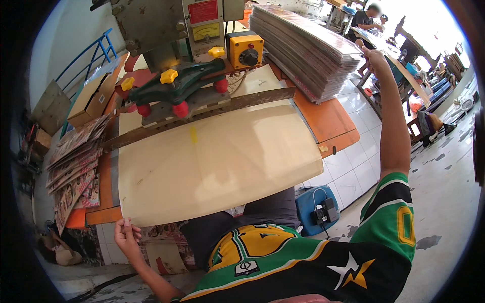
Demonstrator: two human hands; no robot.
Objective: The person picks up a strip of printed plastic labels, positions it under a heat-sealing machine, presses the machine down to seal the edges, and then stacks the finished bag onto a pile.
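Note:
My left hand (128,236) pinches the near left corner of a large cream sheet (227,161), which lies over the work table and overhangs its front edge above my lap. My right hand (374,58) is stretched far out to the right. Its fingers are closed at the near right corner of the top sheet (323,33) on a tall stack of flat sheets (303,58). Across the back of the cream sheet runs a long metal bar (202,114), under a press head (177,86) with yellow star knobs and red feet.
An orange tabletop (326,123) shows at the right. Printed sheets (76,161) pile up at the left, near an open cardboard box (91,98). A yellow control box (245,50) stands behind the press. A blue stool (317,209) carries a black adapter. Another person (365,22) sits far right.

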